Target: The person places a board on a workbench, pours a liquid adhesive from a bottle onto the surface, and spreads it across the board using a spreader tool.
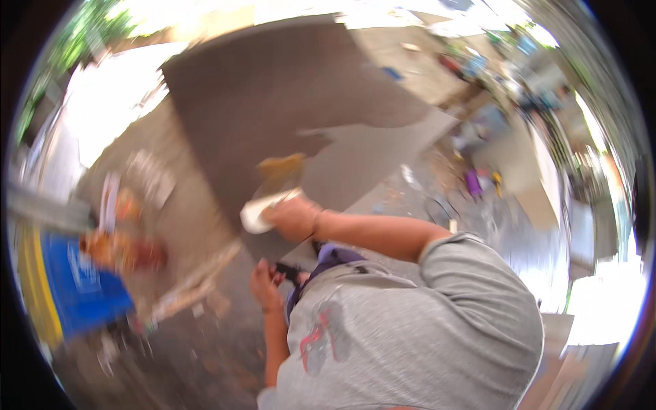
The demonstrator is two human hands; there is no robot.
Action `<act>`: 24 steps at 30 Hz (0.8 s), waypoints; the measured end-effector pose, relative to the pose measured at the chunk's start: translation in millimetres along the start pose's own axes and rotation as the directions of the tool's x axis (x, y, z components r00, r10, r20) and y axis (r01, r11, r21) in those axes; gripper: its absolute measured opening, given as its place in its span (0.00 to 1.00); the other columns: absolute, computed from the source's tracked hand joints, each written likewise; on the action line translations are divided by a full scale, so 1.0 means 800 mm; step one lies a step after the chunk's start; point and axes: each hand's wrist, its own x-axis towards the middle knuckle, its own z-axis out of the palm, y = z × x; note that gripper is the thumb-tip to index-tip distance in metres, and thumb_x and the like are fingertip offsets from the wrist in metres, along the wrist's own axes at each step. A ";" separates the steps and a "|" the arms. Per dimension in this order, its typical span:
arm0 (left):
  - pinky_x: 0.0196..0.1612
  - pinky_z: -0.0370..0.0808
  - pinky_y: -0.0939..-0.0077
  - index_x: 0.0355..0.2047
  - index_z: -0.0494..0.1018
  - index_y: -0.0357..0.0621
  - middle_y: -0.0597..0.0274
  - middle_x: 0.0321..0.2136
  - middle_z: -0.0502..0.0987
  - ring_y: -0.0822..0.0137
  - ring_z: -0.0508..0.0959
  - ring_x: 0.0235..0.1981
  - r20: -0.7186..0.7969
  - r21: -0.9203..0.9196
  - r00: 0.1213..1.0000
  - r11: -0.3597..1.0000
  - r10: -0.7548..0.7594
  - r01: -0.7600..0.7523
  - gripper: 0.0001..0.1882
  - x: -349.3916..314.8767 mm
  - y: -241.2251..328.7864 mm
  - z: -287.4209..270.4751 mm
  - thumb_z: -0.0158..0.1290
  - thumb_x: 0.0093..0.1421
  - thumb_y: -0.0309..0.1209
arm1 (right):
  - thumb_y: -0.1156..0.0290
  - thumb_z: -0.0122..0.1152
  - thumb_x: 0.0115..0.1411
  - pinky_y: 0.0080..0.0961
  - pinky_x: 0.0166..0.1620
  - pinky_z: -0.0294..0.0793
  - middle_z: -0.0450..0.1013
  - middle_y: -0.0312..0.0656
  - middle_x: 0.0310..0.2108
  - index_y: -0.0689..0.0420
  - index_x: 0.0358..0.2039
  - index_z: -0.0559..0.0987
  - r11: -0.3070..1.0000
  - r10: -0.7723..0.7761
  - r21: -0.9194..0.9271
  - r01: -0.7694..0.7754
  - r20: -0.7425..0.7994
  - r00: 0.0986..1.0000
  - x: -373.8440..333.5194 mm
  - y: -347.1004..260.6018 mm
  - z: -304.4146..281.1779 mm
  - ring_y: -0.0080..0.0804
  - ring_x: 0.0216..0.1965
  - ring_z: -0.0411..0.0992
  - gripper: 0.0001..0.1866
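At frame centre, the right hand [295, 217] grips a blurred white object [253, 216] over the brown sheet [253, 89]. Lower centre: left hand [265, 283] curled; contents indeterminable.

A blue panel [82, 283] with a yellow edge [39, 287] shows at left, blurred greenery [99, 29] at upper left, and a small purple object [473, 183] near a yellow item [497, 182] at right.

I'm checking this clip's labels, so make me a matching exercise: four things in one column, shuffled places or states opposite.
1. Right hand
2. Left hand
3. Small purple item
4. Blue item

A. Right of the brown sheet
B. Far left, beside a yellow strip
C. Holding a white object
D. Just below the white object

1-C; 2-D; 3-A; 4-B
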 end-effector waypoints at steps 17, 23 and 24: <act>0.19 0.69 0.80 0.28 0.65 0.46 0.70 0.19 0.66 0.77 0.66 0.17 0.097 0.175 0.995 0.985 -0.012 -0.005 0.17 0.001 0.023 0.007 0.51 0.58 0.46 | 0.74 0.52 0.45 0.38 0.33 0.71 0.74 0.45 0.28 0.51 0.39 0.74 0.830 0.485 0.427 -0.359 -0.234 0.843 -0.045 0.077 -0.092 0.45 0.33 0.73 0.17; 0.20 0.70 0.79 0.28 0.66 0.47 0.70 0.19 0.66 0.76 0.66 0.17 0.125 0.216 0.991 0.976 -0.048 0.020 0.20 0.006 0.019 0.004 0.51 0.56 0.51 | 0.74 0.51 0.47 0.40 0.34 0.71 0.74 0.45 0.29 0.48 0.43 0.73 0.789 0.527 0.499 -0.358 -0.248 0.813 -0.054 0.076 -0.097 0.46 0.33 0.73 0.19; 0.21 0.70 0.78 0.28 0.67 0.47 0.70 0.19 0.66 0.76 0.66 0.17 0.138 0.215 0.989 0.976 -0.054 0.023 0.20 0.009 0.019 0.002 0.50 0.56 0.52 | 0.74 0.50 0.47 0.40 0.35 0.71 0.74 0.45 0.30 0.49 0.43 0.73 0.790 0.527 0.501 -0.354 -0.260 0.809 -0.055 0.077 -0.097 0.46 0.33 0.73 0.19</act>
